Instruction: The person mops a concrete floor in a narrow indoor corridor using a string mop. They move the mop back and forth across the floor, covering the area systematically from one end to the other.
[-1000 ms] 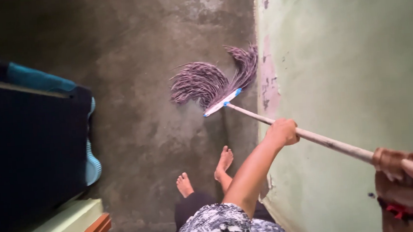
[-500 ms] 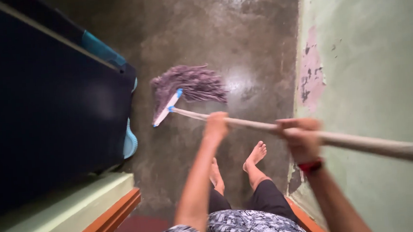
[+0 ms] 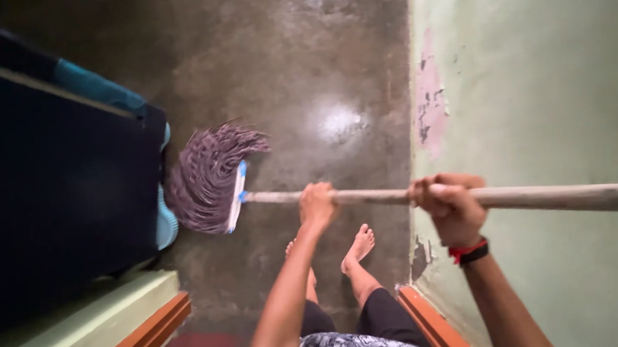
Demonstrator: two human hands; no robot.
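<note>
I hold a mop by its long wooden handle [image 3: 557, 196] with both hands. My left hand [image 3: 317, 203] grips the handle close to the mop end. My right hand [image 3: 452, 203], with a red and black band on its wrist, grips it farther back by the wall. The purple string mop head [image 3: 204, 179] with a white and blue clamp lies on the wet grey concrete floor [image 3: 301, 65], pressed against the foot of a dark blue piece of furniture [image 3: 56, 191]. My bare feet [image 3: 357, 246] stand just behind the handle.
A pale green wall [image 3: 534, 71] with flaking paint runs along the right. A green and orange door frame [image 3: 110, 332] sits at lower left, another orange edge [image 3: 428, 321] at lower right. The corridor between furniture and wall is narrow.
The mop head has swept from the wall side leftwards across the floor to the dark furniture. Both hands followed it left, and the handle now lies nearly level.
</note>
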